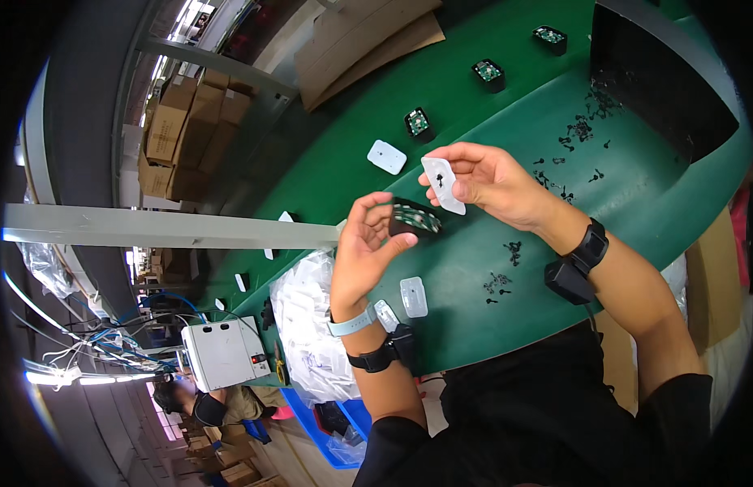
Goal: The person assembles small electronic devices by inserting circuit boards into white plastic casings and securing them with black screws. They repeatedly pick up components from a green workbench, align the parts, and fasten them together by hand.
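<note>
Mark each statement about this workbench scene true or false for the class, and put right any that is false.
1. The left hand holds a black box with a green circuit board in it. True.
2. The right hand grips a pair of pliers. False: it holds a white cover.
3. Three other black boxes stand apart from one another beyond the hands. True.
4. The small black parts lie in one tidy pile. False: they are scattered in several clusters on the green table.
5. Each arm has a black strap near the wrist. True.
6. The pale blue band is on the right wrist. False: it is on the left.
</note>
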Motion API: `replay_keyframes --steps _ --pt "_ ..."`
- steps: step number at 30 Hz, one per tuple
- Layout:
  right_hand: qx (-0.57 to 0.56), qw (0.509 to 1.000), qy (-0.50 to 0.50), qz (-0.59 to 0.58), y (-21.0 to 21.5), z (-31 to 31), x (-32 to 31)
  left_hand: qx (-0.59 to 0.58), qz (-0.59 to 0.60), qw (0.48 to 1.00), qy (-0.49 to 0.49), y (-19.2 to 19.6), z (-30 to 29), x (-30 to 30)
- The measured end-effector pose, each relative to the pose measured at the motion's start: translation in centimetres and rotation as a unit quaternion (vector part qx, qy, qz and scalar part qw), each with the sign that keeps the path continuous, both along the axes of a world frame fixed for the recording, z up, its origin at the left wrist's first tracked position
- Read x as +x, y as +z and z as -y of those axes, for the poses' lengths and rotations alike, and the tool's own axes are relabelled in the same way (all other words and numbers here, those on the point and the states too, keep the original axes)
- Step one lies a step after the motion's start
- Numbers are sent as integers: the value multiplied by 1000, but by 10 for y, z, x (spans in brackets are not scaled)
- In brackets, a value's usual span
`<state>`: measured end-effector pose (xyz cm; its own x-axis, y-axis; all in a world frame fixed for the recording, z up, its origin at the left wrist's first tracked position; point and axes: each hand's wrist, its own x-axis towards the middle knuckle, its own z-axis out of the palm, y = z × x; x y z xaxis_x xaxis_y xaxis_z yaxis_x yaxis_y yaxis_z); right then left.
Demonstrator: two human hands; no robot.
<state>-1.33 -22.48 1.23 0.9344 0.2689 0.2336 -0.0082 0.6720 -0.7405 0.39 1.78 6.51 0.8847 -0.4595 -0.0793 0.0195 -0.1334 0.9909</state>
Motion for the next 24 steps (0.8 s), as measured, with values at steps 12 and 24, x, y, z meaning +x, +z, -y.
replay_keyframes --steps 12,24 --pt "-80 994 -65 -37 -6 -14 1 -172 43 973 150 -31 41 -13" --pt "-155 984 -81 -34 -4 -20 -9 -175 64 970 156 -50 39 -20"
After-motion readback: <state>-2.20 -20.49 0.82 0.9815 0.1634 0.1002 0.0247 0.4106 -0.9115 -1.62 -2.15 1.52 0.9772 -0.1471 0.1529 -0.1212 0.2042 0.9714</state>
